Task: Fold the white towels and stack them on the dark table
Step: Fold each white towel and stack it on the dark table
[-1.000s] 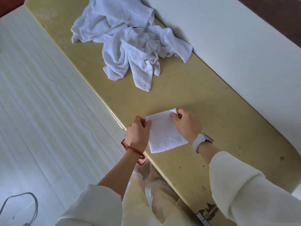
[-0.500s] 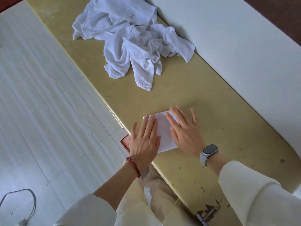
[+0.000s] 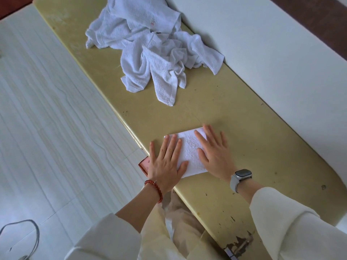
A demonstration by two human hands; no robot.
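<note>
A small folded white towel (image 3: 190, 151) lies near the front edge of the yellowish table (image 3: 253, 132). My left hand (image 3: 166, 162) lies flat on the towel's left part, fingers spread. My right hand (image 3: 214, 153) lies flat on its right part, also with fingers apart. Neither hand grips the cloth. A heap of crumpled white towels (image 3: 150, 51) sits farther back on the same table, well apart from my hands.
A white wall or panel (image 3: 272, 53) runs along the table's far side. Pale tiled floor (image 3: 47, 128) lies to the left, with a grey cable (image 3: 35, 235) at the bottom left. A pink box (image 3: 144, 165) shows under the table edge. The table's paint is chipped at the near right.
One second ago both hands pinched the towel's far corners. They then opened and pressed flat on the folded towel, and stay there now.
</note>
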